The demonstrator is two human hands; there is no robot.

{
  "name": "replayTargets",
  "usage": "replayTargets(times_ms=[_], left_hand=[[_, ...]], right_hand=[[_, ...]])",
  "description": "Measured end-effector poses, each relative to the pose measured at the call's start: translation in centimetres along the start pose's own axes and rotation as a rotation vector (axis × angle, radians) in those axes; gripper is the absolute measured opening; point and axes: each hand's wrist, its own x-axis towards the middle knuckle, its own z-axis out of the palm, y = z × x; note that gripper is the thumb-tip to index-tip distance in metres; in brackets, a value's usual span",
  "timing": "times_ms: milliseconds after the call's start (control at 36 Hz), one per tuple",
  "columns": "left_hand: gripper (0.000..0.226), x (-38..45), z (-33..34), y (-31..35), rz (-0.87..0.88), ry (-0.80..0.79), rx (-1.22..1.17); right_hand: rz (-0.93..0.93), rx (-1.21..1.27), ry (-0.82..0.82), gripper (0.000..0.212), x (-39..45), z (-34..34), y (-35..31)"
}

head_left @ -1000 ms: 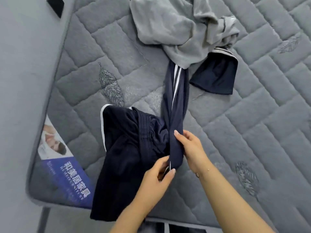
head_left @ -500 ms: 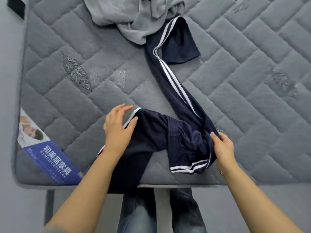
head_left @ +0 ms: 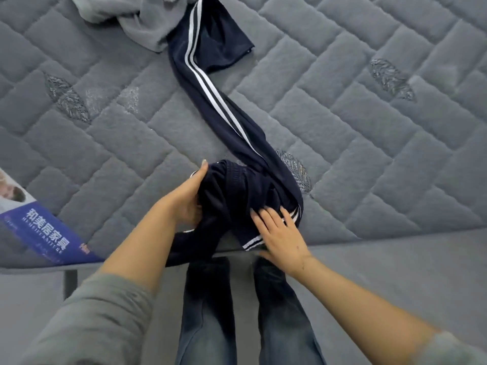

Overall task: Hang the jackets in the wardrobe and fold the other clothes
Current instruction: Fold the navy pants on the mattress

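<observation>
One pair of navy track trousers [head_left: 210, 83] with two white side stripes. One grey garment [head_left: 147, 30], bunched up. One quilted bed [head_left: 369, 127]. One blue label [head_left: 44, 233]. Two hands: left hand [head_left: 184, 198], right hand [head_left: 282, 238].

Single head-worn view, wide-angle, looking steeply down over the near edge of the mattress [head_left: 342, 106]. Close in: both forearms enter from the bottom corners, hands mid-frame, own jeans [head_left: 208, 306] directly below. Facing across the bed; far part cropped at the top. Strong bending toward the frame's edges, probably lens distortion. No second view to compare.
</observation>
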Motion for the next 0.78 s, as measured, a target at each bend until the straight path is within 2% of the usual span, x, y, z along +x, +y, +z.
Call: replayTargets(times_ms=[83, 111, 194, 250, 306, 389, 500, 583, 667, 722, 778], left_hand=[[0.033, 0.1, 0.9, -0.9, 0.156, 0.106, -0.081], [0.026, -0.1, 1.1, -1.2, 0.213, 0.117, -0.129], [0.028, -1.4, 1.2, -2.1, 0.339, 0.066, -0.236], [0.029, -3.0, 1.3, -3.0, 0.363, -0.004, -0.228], [0.030, -5.0, 1.6, -4.0, 0.354, -0.056, -0.195], [0.033, -8.6, 1.2, -5.2, 0.320, -0.077, -0.224], [0.036, -15.4, -0.1, -6.4, 0.230, -0.196, -0.279], [0.040, -20.4, -0.3, -6.9, 0.221, -0.366, -0.290], [0.048, -24.7, 0.6, -7.7, 0.208, -0.510, -0.287], [0.045, -27.2, 1.7, -8.1, 0.164, -0.627, -0.236], [0.041, -29.3, 2.8, -8.4, 0.105, -0.688, -0.129]], right_hand=[[0.044, 0.066, 0.144, 0.083, -0.4, 0.4, -0.2], [0.065, 0.086, 0.169, 0.074, -0.6, 0.3, -0.3], [0.126, 0.265, 0.189, 0.046, -1.4, -0.9, -0.3], [0.224, 0.527, 0.123, 0.026, -2.2, -2.3, -0.4], [0.379, 0.801, 0.061, 0.019, -3.6, -4.1, -0.7], [0.606, 1.234, 0.255, 0.007, -6.2, -7.7, -2.0], [0.908, 1.712, 0.606, 0.013, -10.3, -14.7, -3.3], [0.986, 1.896, 0.841, 0.015, -14.0, -19.7, -4.3], [1.007, 1.991, 1.007, 0.015, -18.0, -24.0, -5.7], [0.987, 2.007, 1.102, 0.017, -20.7, -26.3, -6.9], [0.974, 1.984, 1.176, 0.030, -23.2, -28.3, -8.2]])
